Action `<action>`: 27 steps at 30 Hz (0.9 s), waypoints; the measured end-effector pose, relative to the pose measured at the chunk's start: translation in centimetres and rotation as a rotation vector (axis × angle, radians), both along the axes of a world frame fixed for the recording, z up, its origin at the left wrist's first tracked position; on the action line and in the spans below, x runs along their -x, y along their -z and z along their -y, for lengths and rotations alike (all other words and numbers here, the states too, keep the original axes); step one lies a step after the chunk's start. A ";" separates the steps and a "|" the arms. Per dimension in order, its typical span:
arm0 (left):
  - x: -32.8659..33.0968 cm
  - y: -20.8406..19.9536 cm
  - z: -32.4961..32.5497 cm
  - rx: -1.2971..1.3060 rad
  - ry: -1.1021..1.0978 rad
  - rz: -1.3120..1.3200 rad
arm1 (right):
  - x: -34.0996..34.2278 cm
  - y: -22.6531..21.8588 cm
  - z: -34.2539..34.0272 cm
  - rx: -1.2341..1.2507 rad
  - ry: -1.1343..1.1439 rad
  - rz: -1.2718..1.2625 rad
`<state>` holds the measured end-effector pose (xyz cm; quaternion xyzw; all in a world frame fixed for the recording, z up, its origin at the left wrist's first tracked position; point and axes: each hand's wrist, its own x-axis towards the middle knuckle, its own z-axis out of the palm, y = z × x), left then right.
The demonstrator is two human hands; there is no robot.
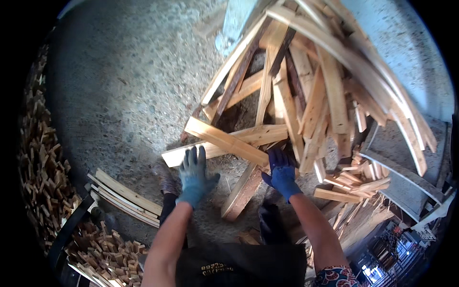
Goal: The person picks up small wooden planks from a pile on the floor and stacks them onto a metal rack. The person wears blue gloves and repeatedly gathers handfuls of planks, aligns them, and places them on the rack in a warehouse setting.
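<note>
My left hand (196, 178), in a grey-blue work glove, has its fingers spread flat over the near edge of a pale wooden plank (258, 136). A second plank (224, 140) crosses on top of that one at a slant. At its right end is my right hand (283, 173), in a darker blue glove, fingers stretched out and thumb apart. Whether the right fingertips press on the wood cannot be made out. Below, between the hands, a thick board with a rough face (242, 193) lies on the ground.
A large heap of long wooden slats (330, 86) leans at the upper right. Short offcuts (356, 182) lie beside a grey metal frame (406, 174). Several slats (126, 197) rest at lower left, near piles of small cut wood (103, 246). Rough concrete floor (129, 81) spreads at left.
</note>
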<state>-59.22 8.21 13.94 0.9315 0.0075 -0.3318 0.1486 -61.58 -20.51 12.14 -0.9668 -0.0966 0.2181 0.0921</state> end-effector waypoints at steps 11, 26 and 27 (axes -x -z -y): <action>-2.2 5.5 -3.3 0.038 0.193 -0.167 | 0.2 -0.3 2.2 -0.309 0.070 -0.223; 8.5 -20.8 -7.3 0.972 -1.135 -0.724 | 6.5 -29.3 -4.0 -1.196 1.480 -0.998; 8.4 -21.3 -7.2 1.023 -1.203 -0.718 | 7.2 -29.1 -4.0 -1.228 1.527 -1.017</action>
